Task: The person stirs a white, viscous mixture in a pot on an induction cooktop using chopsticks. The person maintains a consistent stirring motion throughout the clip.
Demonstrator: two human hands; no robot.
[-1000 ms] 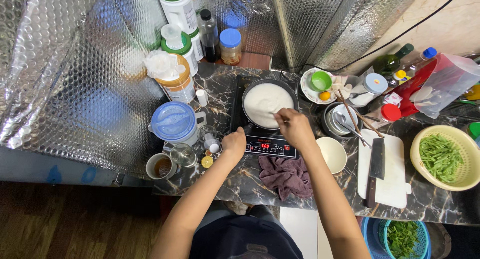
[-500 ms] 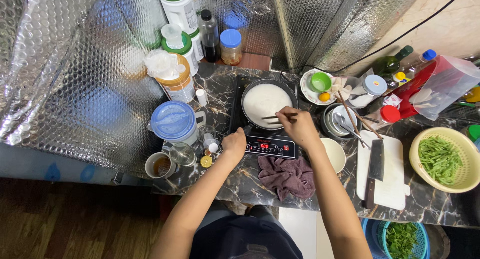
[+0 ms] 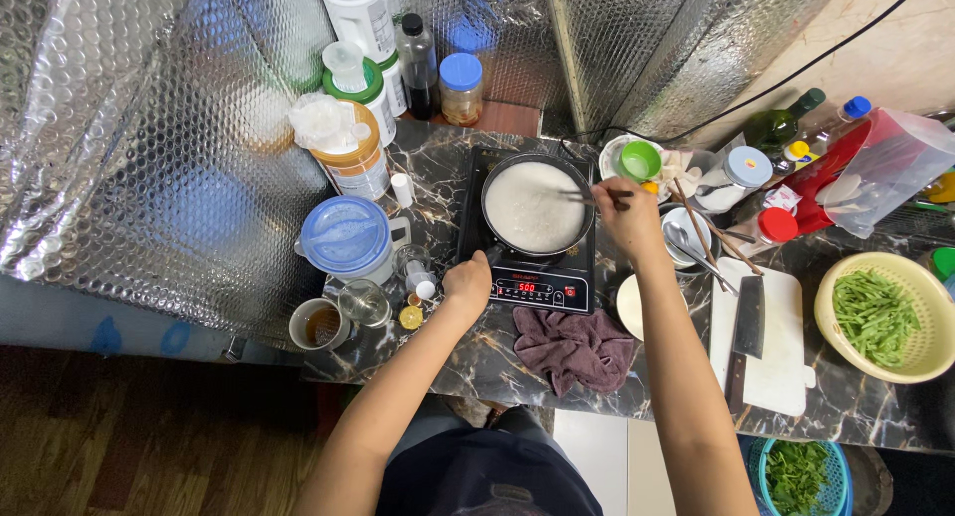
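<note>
While gripped: chopsticks [image 3: 587, 194] between right-hand fingers [image 3: 619, 202].

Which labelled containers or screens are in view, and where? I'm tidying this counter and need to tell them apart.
Cooker display: front panel of the black induction cooker, small red digits.
White jug: back left, green lid, printed label.
Orange-lidded tub: left of the pan, white label, plastic on top.
Blue-capped jar: back centre, amber contents.
Dark bottle: beside that jar, black cap.
Red bag: right, clear plastic over it.
</note>
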